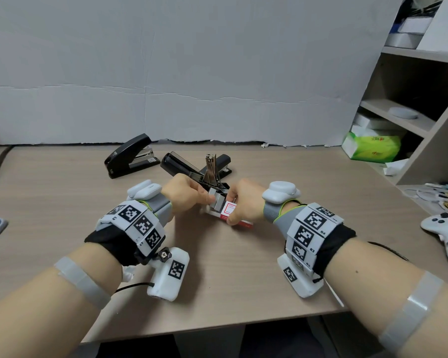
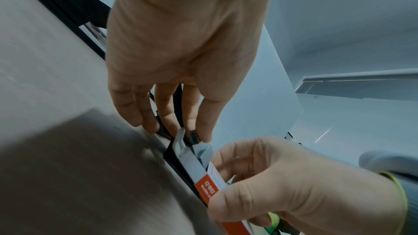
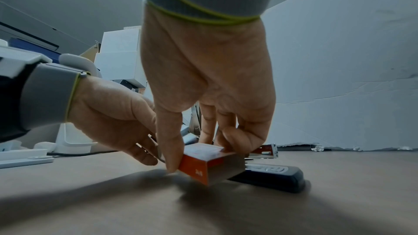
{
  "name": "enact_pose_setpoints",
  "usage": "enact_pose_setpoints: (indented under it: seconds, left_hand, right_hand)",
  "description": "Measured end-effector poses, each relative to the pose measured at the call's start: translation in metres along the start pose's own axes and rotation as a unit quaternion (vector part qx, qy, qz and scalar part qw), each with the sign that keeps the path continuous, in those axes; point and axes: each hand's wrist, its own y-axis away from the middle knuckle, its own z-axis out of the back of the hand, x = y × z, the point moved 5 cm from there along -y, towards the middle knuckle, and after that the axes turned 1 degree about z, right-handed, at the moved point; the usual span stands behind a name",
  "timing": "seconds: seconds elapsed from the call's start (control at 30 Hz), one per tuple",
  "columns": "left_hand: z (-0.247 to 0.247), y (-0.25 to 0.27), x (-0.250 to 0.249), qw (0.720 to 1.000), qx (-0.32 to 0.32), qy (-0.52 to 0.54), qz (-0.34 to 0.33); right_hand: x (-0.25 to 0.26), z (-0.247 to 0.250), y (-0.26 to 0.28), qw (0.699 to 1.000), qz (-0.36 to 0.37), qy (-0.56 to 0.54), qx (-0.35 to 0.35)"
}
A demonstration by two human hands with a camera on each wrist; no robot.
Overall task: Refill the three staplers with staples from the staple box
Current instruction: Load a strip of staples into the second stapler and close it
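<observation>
We look down at a wooden desk (image 1: 217,280) from above our own forearms. Far left, near the back, a black stapler (image 1: 130,161) sits shut and untouched. Next along, in the middle, two more black staplers cross each other, one with its lid swung open (image 1: 177,164), the other behind it (image 1: 224,164) with a metal part standing upright. Just in front of them our left hand (image 1: 184,193) curls its fingertips (image 2: 203,128) around a small grey strip of staples (image 1: 219,201) at the mouth of the staple box; we cannot tell how firmly it is pinched. Our right hand (image 1: 243,202) grips the red and white staple box (image 1: 230,213) between thumb and fingers, tilted, one corner on the desk and touching the base of a stapler. Further right lie a green tissue pack (image 1: 372,148) and a white game controller (image 1: 447,233). We judge the main risk is the strip snapping or slipping as it leaves the box, since glued staples break easily. The tilted box could also spill its remaining strips, and crowded staplers may get knocked.
</observation>
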Motion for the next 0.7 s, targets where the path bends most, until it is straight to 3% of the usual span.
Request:
enact_pose_setpoints:
  seconds: [0.3,0.47,0.7]
  left_hand:
    - [-0.003,0.003,-0.002,0.997,-0.028,-0.070,-0.002]
    - [-0.007,0.005,-0.011,0.990,-0.010,-0.140,-0.033]
    - [-0.006,0.010,-0.021,0.973,-0.062,-0.214,-0.057]
  right_hand:
    - [-0.001,-0.003,0.002,1.000,0.011,-0.006,0.010]
    - [-0.002,-0.003,0.001,1.000,0.010,-0.009,0.004]
    - [0.000,-0.003,0.001,1.000,0.018,-0.012,0.002]
